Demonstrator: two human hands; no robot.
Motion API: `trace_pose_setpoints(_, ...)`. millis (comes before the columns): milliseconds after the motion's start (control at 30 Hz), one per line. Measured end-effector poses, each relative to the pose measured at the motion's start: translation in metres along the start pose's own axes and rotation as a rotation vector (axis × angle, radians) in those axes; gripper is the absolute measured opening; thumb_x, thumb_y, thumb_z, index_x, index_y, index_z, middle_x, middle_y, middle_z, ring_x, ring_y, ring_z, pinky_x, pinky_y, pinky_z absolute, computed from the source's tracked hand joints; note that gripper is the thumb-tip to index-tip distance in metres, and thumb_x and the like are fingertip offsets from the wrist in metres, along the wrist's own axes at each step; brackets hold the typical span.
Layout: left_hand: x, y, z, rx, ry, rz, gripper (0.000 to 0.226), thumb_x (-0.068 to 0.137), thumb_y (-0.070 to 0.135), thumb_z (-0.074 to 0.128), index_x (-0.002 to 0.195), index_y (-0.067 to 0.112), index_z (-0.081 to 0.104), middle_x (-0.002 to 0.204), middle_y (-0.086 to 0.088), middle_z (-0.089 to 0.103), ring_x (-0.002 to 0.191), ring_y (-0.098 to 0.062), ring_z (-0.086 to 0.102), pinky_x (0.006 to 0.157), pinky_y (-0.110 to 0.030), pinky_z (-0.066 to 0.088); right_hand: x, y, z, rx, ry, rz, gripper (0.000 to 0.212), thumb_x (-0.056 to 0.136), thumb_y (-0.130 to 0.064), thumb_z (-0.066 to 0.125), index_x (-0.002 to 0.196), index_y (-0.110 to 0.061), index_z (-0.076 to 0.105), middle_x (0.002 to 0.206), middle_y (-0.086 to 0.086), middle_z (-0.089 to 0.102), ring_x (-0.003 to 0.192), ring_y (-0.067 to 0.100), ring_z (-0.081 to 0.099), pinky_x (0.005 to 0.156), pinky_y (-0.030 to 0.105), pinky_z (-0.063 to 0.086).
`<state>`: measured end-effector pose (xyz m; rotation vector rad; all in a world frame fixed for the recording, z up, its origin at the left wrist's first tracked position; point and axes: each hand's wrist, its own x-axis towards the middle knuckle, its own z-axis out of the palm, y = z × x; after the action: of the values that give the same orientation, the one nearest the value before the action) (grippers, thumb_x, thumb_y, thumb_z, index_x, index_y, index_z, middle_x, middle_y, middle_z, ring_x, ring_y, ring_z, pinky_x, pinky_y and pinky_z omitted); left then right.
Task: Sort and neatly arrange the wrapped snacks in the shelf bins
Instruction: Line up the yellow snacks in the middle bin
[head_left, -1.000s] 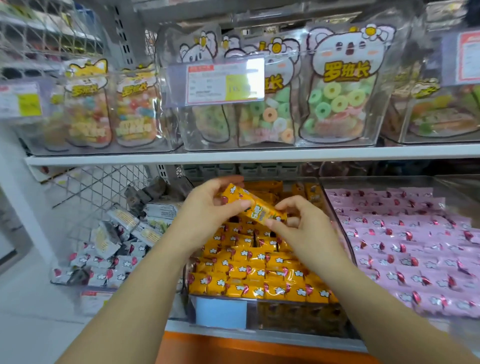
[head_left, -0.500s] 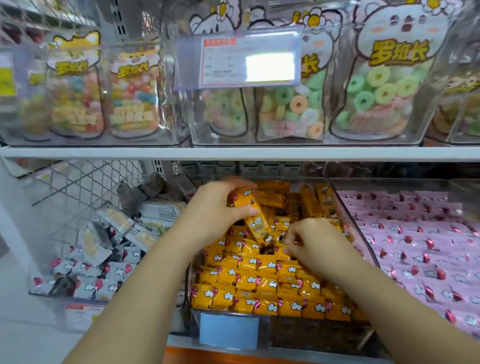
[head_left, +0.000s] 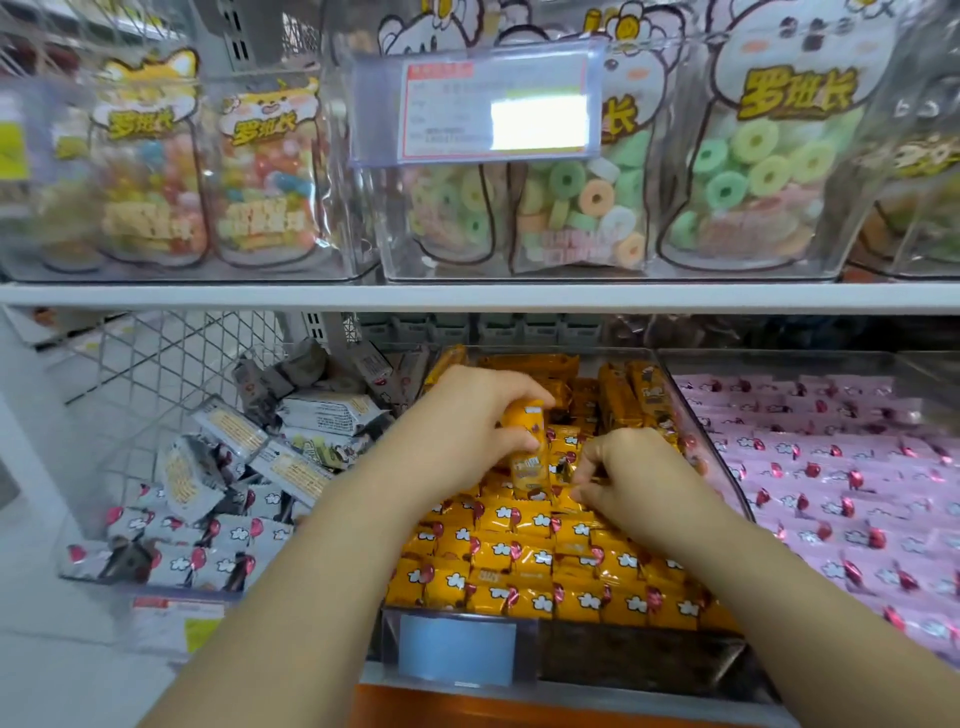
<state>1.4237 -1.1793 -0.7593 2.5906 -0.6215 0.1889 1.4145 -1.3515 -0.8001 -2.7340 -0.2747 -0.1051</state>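
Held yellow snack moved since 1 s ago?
Yes: the yellow snack in the left hand dropped toward the rows in the yellow bin.

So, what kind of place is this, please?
Most likely a snack or candy shop. Clear shelf bins hold yellow snacks and pink snacks in rows, a price label hangs on the upper bin, and bags of ring candy stand inside it.

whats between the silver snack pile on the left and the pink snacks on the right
In the head view, the yellow snacks fill the bin between them; the left hand grips one packet there, the right hand beside it.
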Motion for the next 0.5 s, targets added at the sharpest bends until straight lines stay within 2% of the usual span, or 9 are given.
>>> trace_pose_setpoints(67,0.002,0.006,0.013,0.07,-0.058,0.004,0.043,0.085,0.026,0.067,0.126,0.035,0.056,0.12,0.005,0.061,0.107,-0.014,0.055,0.081,-0.021,0.039,-0.001,-0.001,-0.001,0.007,-0.003,0.002,0.005,0.086,-0.026,0.065,0.083,-0.022,0.067,0.088,-0.009,0.061,0.085,0.007,0.054,0.077,0.022,0.044)
trace_pose_setpoints(167,0.005,0.003,0.031,0.106,-0.094,-0.03,0.045,0.084,0.027,0.069,0.126,0.033,0.056,0.129,0.005,0.057,0.115,-0.015,0.052,0.091,-0.029,0.042,-0.003,-0.001,-0.002,0.011,-0.01,0.012,0.006,0.087,-0.025,0.064,0.088,-0.023,0.069,0.1,-0.006,0.066,0.091,0.008,0.056,0.08,0.022,0.043)
trace_pose_setpoints(233,0.007,-0.002,0.038,0.1,-0.092,-0.062,0.044,0.083,0.029,0.07,0.125,0.034,0.057,0.13,0.005,0.057,0.115,-0.016,0.051,0.091,-0.031,0.043,-0.004,-0.001,-0.002,-0.008,-0.008,0.017,0.01,0.088,-0.027,0.062,0.093,-0.023,0.069,0.103,-0.006,0.066,0.098,0.01,0.056,0.083,0.022,0.042)
trace_pose_setpoints(333,0.007,-0.004,0.044,0.097,-0.113,-0.095,0.046,0.082,0.031,0.07,0.127,0.034,0.057,0.132,0.003,0.056,0.12,-0.017,0.049,0.094,-0.03,0.042,-0.004,-0.001,-0.001,-0.02,-0.015,0.026,0.012,0.089,-0.028,0.06,0.096,-0.023,0.069,0.104,-0.005,0.066,0.1,0.011,0.057,0.09,0.025,0.043)
trace_pose_setpoints(400,0.009,-0.005,0.046,0.121,-0.133,-0.069,0.046,0.084,0.032,0.068,0.128,0.031,0.057,0.136,0.005,0.053,0.126,-0.016,0.045,0.1,-0.031,0.038,-0.004,-0.001,0.0,-0.01,-0.018,0.028,0.012,0.089,-0.028,0.06,0.096,-0.023,0.069,0.103,-0.004,0.067,0.097,0.011,0.057,0.088,0.025,0.045)
trace_pose_setpoints(500,0.008,-0.007,0.037,0.071,-0.196,-0.047,0.035,0.091,0.03,0.058,0.126,0.027,0.059,0.13,0.005,0.051,0.122,-0.014,0.045,0.101,-0.027,0.035,-0.005,0.0,-0.001,0.0,-0.016,0.018,0.012,0.089,-0.028,0.06,0.095,-0.022,0.069,0.102,-0.005,0.066,0.095,0.009,0.057,0.083,0.023,0.045)
